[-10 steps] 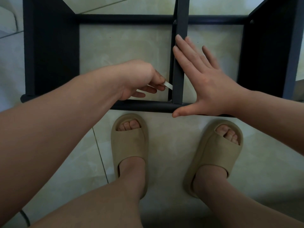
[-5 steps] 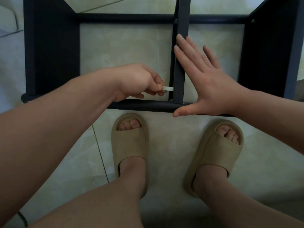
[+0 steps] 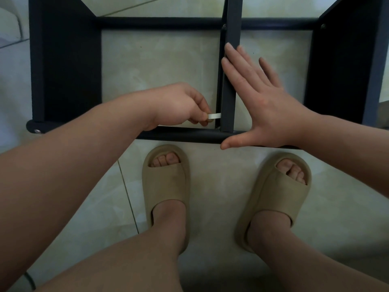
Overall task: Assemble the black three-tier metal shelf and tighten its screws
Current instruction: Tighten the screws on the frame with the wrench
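Note:
The black metal shelf frame (image 3: 63, 66) lies on its side on the tiled floor in front of me. A black cross bar (image 3: 230, 22) runs from the far rail to the near rail (image 3: 179, 134). My left hand (image 3: 179, 106) pinches a small silver wrench (image 3: 214, 116) whose tip points at the cross bar just above its joint with the near rail. My right hand (image 3: 259, 102) lies flat with straight fingers against the right side of the cross bar, the thumb stretched along the near rail.
Dark shelf panels stand at the left and at the right (image 3: 345, 66) of the frame. My feet in tan slippers (image 3: 166, 186) (image 3: 280, 192) stand just before the near rail. A screw head (image 3: 37, 131) shows at the rail's left end.
My left hand has dropped a little toward the near rail, and the wrench has swung from tilted to level. My right hand has stayed flat on the cross bar.

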Motion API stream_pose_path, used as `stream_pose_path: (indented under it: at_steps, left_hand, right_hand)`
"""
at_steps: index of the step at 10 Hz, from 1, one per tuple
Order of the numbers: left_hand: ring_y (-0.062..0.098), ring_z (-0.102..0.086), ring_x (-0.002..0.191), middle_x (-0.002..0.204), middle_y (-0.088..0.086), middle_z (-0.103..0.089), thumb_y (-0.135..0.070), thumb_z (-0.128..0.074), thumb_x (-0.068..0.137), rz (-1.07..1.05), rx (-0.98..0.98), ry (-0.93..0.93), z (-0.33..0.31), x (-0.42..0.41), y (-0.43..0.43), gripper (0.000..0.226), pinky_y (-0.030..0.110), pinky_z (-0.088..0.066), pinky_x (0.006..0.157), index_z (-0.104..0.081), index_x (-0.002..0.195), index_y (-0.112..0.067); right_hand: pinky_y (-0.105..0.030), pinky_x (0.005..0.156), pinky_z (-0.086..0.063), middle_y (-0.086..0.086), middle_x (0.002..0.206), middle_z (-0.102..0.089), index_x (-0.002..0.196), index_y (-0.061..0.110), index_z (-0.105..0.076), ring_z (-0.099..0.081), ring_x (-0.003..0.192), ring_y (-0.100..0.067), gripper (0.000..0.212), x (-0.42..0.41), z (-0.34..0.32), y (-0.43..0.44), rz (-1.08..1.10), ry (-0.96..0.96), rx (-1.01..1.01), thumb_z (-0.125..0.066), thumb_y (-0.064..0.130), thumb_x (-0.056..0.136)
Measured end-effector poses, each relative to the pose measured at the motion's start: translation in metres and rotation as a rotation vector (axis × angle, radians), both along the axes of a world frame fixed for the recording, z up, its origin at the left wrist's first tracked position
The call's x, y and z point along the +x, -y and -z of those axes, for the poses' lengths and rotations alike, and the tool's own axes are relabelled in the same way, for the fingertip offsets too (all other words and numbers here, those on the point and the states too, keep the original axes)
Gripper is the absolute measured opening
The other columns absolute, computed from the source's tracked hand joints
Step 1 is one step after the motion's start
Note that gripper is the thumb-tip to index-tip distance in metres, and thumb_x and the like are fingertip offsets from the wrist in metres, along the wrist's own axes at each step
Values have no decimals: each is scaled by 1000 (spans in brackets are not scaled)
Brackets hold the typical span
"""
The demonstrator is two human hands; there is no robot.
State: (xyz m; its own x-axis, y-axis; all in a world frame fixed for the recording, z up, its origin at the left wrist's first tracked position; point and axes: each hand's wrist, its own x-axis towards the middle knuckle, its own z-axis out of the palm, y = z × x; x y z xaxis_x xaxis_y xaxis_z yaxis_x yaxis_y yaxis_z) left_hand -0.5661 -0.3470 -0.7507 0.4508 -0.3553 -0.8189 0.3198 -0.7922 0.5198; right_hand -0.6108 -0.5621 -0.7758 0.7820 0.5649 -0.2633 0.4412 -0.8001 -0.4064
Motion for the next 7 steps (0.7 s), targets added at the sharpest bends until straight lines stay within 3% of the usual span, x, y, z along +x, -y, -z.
stream_pose_path:
  at_steps: [1,2,4,5,6,7]
  left_hand:
    - [-5,-67,71,75,-9,-75,-14,-63,94,-11,-15,72,0,2,0,12,9,-43,62,-73,93,-22]
    - [-10,-62,68,75,-12,-74,-16,-66,91,-9,-26,158,0,7,0,15,16,-40,68,-74,85,-28]
    - [12,-66,98,94,-2,-72,-14,-68,91,-172,-117,72,2,7,0,10,33,-53,89,-73,88,-22]
    - [16,-68,99,94,2,-73,-14,-63,94,-322,-210,-21,7,5,2,10,40,-50,95,-68,85,-18]
    - [14,-73,88,83,1,-73,-19,-64,95,-473,-276,-113,13,3,6,8,39,-53,92,-65,87,-16]
    - [10,-75,82,78,-4,-76,-27,-69,93,-533,-220,-104,18,3,7,8,33,-52,83,-68,93,-18]
  right_hand:
    - [-56,125,1,-6,169,18,161,9,7,18,155,-22,135,0,0,0,1,-2,4,-46,94,71]
    - [-56,125,2,-6,169,18,161,10,7,18,155,-22,135,0,1,0,2,-2,10,-45,94,71]
    - [-56,125,1,-6,169,18,161,9,7,18,155,-23,134,0,1,0,1,3,12,-46,94,72]
    - [-56,125,1,-6,169,18,161,9,7,18,155,-23,134,0,1,1,0,5,11,-46,94,72]
    - [-56,125,1,-6,169,17,161,9,6,18,155,-22,135,0,1,0,1,0,12,-47,93,71]
    - [-56,125,1,-6,169,17,161,8,5,17,155,-22,135,0,0,0,6,-2,16,-48,93,71]
